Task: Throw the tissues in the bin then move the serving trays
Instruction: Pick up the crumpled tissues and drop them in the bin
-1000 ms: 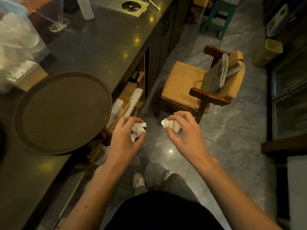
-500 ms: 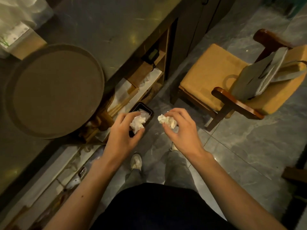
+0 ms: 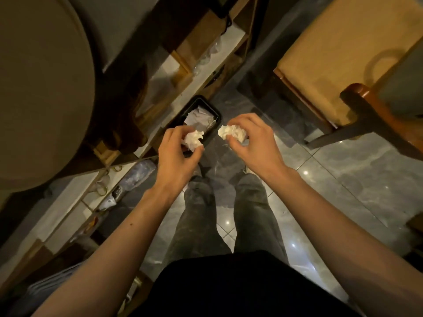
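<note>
Left hand: our left hand (image 3: pixel 177 154) is pinched shut around a crumpled white tissue (image 3: pixel 193 139), held in the fingertips above the near edge of the bin.
Right hand: our right hand (image 3: pixel 253 143) is closed on a second crumpled tissue (image 3: pixel 232 132), fingers curled over it; it hangs just to the right of the bin, over the floor.
Bin: a small black bin (image 3: pixel 201 117) stands on the floor against the foot of the counter; we see white paper already lying inside it.
Serving tray: a large round brown serving tray (image 3: pixel 41 88) rests on the counter (image 3: pixel 128 26) at our left, its rim reaching out past the counter edge, well apart from both hands.
Shelves: open shelves (image 3: pixel 183 72) under the counter hold boxes and clear wrapped items that we cannot tell apart in the dim light.
Chair: a wooden chair (image 3: pixel 343 72) with a tan cushion stands to our right.
Floor: grey glossy tiles (image 3: pixel 343 179), with our legs and shoes below the hands.
</note>
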The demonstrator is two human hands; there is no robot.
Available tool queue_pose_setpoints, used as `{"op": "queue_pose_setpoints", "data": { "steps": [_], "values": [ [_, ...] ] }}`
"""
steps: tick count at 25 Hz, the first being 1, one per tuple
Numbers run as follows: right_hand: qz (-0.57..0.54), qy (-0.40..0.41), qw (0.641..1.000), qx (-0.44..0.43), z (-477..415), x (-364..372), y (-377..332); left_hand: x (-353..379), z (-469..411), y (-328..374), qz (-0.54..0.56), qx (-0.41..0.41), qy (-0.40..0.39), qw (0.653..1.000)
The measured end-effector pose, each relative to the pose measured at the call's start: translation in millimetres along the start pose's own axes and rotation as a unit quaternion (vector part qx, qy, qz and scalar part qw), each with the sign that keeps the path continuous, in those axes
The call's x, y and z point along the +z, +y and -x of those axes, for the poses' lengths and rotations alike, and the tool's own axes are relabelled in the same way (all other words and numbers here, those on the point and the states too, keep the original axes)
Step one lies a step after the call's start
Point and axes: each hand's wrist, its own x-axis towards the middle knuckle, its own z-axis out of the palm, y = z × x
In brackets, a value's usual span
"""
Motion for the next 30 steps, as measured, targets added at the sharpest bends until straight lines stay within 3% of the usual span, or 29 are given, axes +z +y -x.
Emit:
{"op": "queue_pose_setpoints", "data": {
  "steps": [3,7,14,18,25,30],
  "values": [
    [-0.032,0.0,0.999,0.037,-32,52,46,41,-34,-55,0.044,-0.084,-0.014,0.995],
    [-0.051,-0.003,0.997,0.053,-70,128,104,100,-81,-134,0.025,-0.13,-0.019,0.991],
    [-0.017,-0.077,0.993,0.082,-122,224,180,158,-143,-248,-0.077,-0.144,-0.025,0.986],
    [-0.007,-0.093,0.99,0.102,-137,248,195,179,-160,-272,-0.093,-0.11,-0.061,0.988],
    [-0.069,-0.056,0.983,0.16,-147,262,202,194,-174,-292,-0.009,-0.19,0.011,0.982],
    [-0.122,-0.036,0.98,0.156,-143,272,195,194,-173,-294,0.02,-0.181,0.018,0.983]
  ]
}}
